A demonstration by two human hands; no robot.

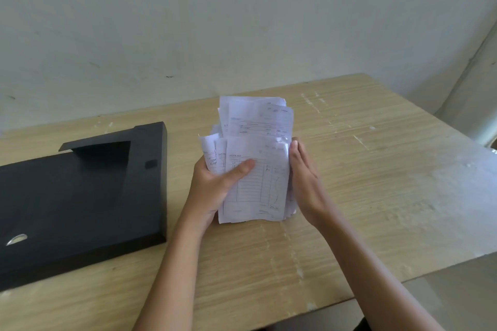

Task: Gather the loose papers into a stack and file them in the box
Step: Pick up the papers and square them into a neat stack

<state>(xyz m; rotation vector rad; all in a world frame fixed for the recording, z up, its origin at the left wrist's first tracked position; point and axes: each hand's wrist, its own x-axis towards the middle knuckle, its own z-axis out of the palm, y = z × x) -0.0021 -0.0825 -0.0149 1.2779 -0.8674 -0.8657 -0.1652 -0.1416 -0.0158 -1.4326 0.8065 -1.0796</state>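
Observation:
A loose bundle of white printed papers (258, 142) stands on its lower edge above the middle of the wooden table (363, 169), sheets uneven at the top. My left hand (212, 185) holds the bundle from its left side, thumb lying across the front sheet. My right hand (304, 177) presses flat with straight fingers against the bundle's right edge. A black file box (80, 201) lies on its side at the left of the table, its opening hidden from here.
The table meets a pale wall at the back. Its front edge and right corner run close by at the lower right, with grey floor beyond. A small metal ring shows on the box's near left end.

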